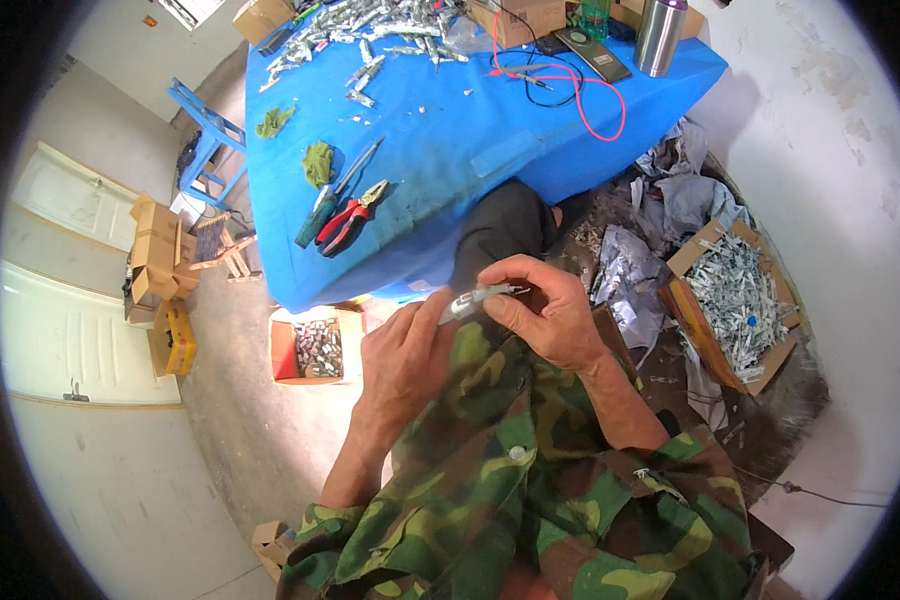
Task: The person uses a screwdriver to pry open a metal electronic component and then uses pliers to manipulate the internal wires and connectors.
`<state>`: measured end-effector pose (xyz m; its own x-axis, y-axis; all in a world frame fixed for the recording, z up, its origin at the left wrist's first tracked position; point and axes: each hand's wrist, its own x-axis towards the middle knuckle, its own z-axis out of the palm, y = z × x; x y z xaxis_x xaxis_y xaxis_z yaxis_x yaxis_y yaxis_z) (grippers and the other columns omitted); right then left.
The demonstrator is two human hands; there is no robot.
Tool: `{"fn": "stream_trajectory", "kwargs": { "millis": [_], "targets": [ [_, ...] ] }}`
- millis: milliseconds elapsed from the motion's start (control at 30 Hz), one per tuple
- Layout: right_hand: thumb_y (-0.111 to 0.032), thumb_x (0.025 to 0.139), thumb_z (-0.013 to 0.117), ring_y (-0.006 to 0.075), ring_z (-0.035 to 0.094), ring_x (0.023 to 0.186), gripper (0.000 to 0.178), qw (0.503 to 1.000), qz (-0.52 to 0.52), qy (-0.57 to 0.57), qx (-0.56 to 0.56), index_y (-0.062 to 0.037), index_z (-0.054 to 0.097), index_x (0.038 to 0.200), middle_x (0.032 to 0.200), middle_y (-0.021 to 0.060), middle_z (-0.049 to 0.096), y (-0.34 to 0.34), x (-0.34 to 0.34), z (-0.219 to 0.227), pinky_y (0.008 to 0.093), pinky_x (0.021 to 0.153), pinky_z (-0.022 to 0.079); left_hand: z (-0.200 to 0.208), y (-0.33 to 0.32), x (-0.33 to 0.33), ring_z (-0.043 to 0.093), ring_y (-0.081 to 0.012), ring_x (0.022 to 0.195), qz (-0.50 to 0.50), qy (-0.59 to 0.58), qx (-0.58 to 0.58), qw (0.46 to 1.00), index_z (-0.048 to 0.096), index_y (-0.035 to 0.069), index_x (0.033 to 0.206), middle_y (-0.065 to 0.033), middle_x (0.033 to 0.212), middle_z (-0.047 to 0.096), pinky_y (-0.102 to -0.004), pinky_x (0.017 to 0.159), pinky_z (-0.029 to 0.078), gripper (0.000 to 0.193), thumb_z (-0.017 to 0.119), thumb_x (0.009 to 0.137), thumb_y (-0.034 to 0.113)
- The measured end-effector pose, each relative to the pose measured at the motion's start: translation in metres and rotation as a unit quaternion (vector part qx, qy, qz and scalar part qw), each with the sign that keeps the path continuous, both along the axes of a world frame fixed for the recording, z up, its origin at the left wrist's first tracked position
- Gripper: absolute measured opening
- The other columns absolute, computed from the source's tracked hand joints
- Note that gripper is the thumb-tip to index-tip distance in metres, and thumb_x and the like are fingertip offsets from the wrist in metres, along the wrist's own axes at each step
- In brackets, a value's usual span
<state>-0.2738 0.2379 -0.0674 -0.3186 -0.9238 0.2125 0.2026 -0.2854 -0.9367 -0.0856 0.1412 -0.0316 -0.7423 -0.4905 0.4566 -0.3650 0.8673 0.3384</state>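
In front of my chest, both hands hold a slim grey-white tube-shaped piece (462, 303) with a thin, pale tip. My left hand (400, 355) is closed around its lower left end, fingers together. The thumb and fingers of my right hand (552, 318) pinch it near the tip, where thin metal ends stick out. What the piece is inside cannot be made out. Beyond the hands, on the blue-covered table (420, 190), lie red-handled pliers (345, 226) and a green-handled screwdriver (318, 218), apart from both hands.
Silvery wrapped pieces (380, 25) are heaped at the table's far side, with a meter (592, 55), a red cable (620, 115) and a steel flask (660, 40). On the floor stand a carton of small cylinders (285, 352), a carton of silvery strips (702, 325) and a blue chair (210, 135).
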Motion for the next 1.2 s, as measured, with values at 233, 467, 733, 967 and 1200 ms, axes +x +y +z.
{"fn": "stream_trajectory", "kwargs": {
  "millis": [233,467,733,967,1200],
  "targets": [
    [-0.002,0.085,0.077,0.0229,0.071,0.085,0.028,0.958,-0.08,0.26,-0.094,-0.0018,0.07,0.112,0.103,0.0116,0.07,-0.001,0.006,0.037,0.0324,0.073,0.057,0.023,-0.001,0.02,0.07,-0.0294,0.076,-0.006,-0.019,-0.026,0.999,0.065,0.004,0.119,-0.0113,0.092,0.071,-0.0382,0.064,0.055,0.037,0.078,0.085,0.009],
    [-0.01,0.083,0.082,0.03,0.068,0.076,0.023,0.935,-0.082,0.32,-0.133,-0.0017,0.072,0.102,0.092,0.0137,0.069,-0.006,0.005,0.031,0.0366,0.067,0.054,0.042,0.003,0.029,0.069,-0.029,0.088,0.003,-0.031,-0.08,0.996,0.066,0.004,0.117,-0.0101,0.101,0.071,-0.0395,0.074,0.055,0.039,0.081,0.081,0.012],
    [-0.017,0.088,0.078,0.0336,0.067,0.077,0.022,0.975,0.03,0.211,-0.059,-0.0002,0.072,0.101,0.09,0.0138,0.069,0.004,0.002,0.025,0.0392,0.07,0.053,0.054,0.002,0.024,0.068,-0.0291,0.093,-0.052,-0.036,-0.154,0.986,0.07,0.006,0.11,-0.0072,0.103,0.072,-0.0412,0.079,0.053,0.037,0.085,0.077,0.012],
    [-0.013,0.087,0.075,0.0331,0.066,0.099,0.035,0.887,-0.103,0.427,-0.143,-0.0033,0.067,0.12,0.113,0.0135,0.068,0.008,0.007,0.036,0.0425,0.085,0.055,0.054,0.0,0.023,0.068,-0.0279,0.089,-0.074,-0.07,-0.17,0.98,0.07,0.005,0.104,-0.0069,0.096,0.072,-0.0404,0.077,0.053,0.03,0.084,0.078,0.012],
    [-0.017,0.088,0.074,0.0328,0.065,0.093,0.031,0.871,-0.099,0.466,-0.12,-0.0017,0.062,0.113,0.097,0.0121,0.062,0.008,0.009,0.028,0.0437,0.076,0.054,0.053,-0.001,0.018,0.067,-0.0278,0.086,-0.076,-0.067,-0.177,0.979,0.07,0.005,0.102,-0.0067,0.094,0.072,-0.0401,0.076,0.052,0.027,0.084,0.079,0.013]
  ]
}}
